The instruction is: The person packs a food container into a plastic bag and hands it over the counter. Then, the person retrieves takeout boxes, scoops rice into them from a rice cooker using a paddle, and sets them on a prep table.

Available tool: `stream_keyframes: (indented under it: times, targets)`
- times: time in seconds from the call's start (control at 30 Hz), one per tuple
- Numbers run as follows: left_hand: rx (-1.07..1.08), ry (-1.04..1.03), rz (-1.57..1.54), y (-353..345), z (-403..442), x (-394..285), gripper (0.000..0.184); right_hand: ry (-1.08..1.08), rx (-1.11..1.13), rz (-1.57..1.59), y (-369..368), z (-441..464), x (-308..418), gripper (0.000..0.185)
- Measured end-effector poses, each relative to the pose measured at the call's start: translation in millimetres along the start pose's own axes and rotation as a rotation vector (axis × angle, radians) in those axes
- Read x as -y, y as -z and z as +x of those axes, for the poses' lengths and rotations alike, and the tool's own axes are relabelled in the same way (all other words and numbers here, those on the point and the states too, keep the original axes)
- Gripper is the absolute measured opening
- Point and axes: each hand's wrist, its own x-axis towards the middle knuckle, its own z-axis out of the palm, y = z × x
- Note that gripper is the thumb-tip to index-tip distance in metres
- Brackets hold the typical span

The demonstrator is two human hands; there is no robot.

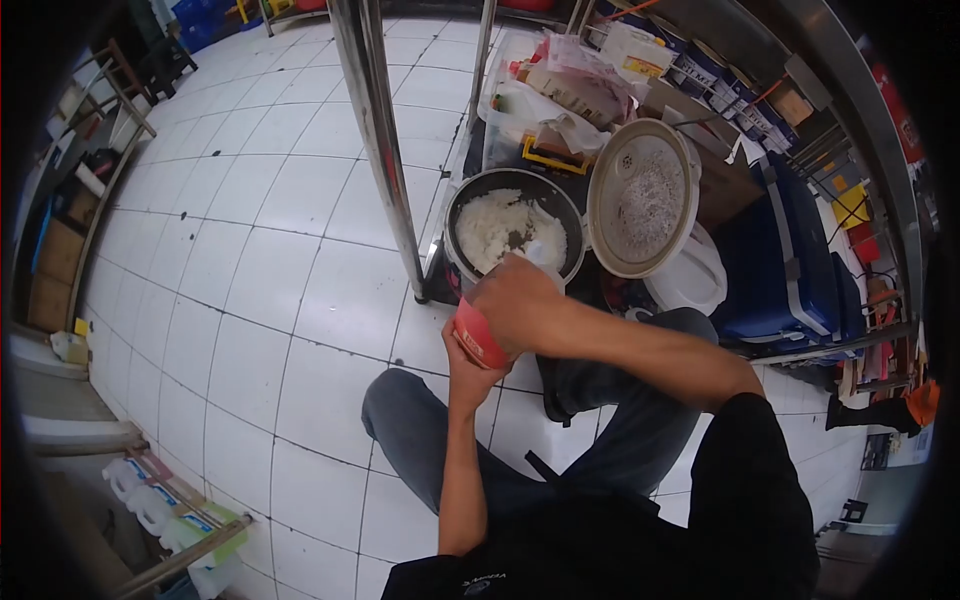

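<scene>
My left hand [470, 368] is wrapped round a red paper bowl [482, 338] with pale lettering, held low in front of the rice cooker [455, 262]. Over the bowl's top, my right hand [518, 300] is closed, and what its fingers grip is hidden from me. Just beyond its knuckles a pale, smooth piece [542, 248] shows against the rice; I cannot tell whether the hand holds it. White cooked rice [500, 222] fills much of the cooker's dark pot. The cooker's round lid [645, 200] stands open on the right, its inner side wet with drops.
A metal table leg [385, 150] rises left of the cooker. Behind are a clear plastic bin [505, 140] with bags and a shelf of boxes [700, 75]. A blue cooler box [775, 270] stands right. White jugs [150, 505] sit lower left on the tiled floor [260, 280].
</scene>
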Motion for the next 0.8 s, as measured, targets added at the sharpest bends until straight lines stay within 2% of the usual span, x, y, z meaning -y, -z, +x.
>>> stream_keyframes:
  times: [0.1,0.13,0.2,0.27,0.3,0.33,0.4,0.43,0.53,0.63,0.73,0.8]
  targets:
    - [-0.161,-0.094,0.023,13,8,41,0.109,-0.108,0.049,0.041,28,2,-34,0.016]
    - [-0.226,-0.015,-0.05,18,11,28,0.105,-0.151,0.068,0.078,42,5,-55,0.018]
    - [-0.349,0.0,-0.188,30,13,39,0.1,-0.344,0.007,0.067,48,16,-95,0.019]
    - [-0.415,-0.068,-0.017,32,17,58,0.094,-0.479,0.139,0.021,13,45,-130,0.02]
    - [-0.446,-0.109,0.075,36,20,61,0.091,-0.498,0.062,-0.038,-42,59,-151,0.019]
    - [-0.45,-0.109,0.04,36,20,57,0.091,-0.513,-0.011,-0.101,-79,70,-161,0.019]
    - [-0.464,-0.098,-0.034,33,16,55,0.091,-0.493,0.022,-0.096,-134,84,-176,0.019]
    - [-0.468,-0.084,-0.145,33,14,56,0.09,-0.482,0.05,-0.092,-142,84,-173,0.019]
    - [-0.49,-0.073,-0.095,35,13,62,0.089,-0.352,0.168,-0.006,-146,76,-173,0.019]
    - [-0.484,-0.087,-0.088,33,16,63,0.088,-0.334,0.115,0.074,-145,69,-172,0.023]
    - [-0.464,-0.118,-0.07,34,18,64,0.088,-0.412,-0.018,0.274,-144,59,-173,0.023]
    - [-0.448,-0.139,-0.093,34,20,65,0.088,-0.465,0.013,0.423,-132,55,-178,0.027]
